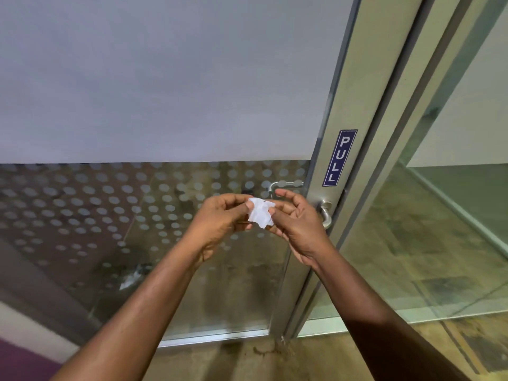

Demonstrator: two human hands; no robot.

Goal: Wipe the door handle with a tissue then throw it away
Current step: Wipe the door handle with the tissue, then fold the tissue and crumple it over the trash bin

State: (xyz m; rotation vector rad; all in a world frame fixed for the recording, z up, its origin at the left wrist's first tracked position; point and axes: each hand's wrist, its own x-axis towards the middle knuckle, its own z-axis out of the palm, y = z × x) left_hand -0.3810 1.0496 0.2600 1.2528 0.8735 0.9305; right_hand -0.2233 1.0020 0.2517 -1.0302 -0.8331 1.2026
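Note:
A small crumpled white tissue (260, 212) is held between both hands in front of a glass door. My left hand (220, 221) pinches its left edge with thumb and fingertips. My right hand (297, 224) grips its right side, the upper fingers curled loosely above it. The silver lever door handle (325, 213) sits on the metal door frame just right of my right hand, partly hidden behind it and not touched. A second handle (286, 185) shows through the glass on the far side.
The glass door (165, 105) has a frosted upper panel and a dotted band. A blue PULL sign (340, 158) is stuck on the metal frame (349, 105). A fixed glass panel (439, 229) stands to the right. Tiled floor (247, 361) lies below.

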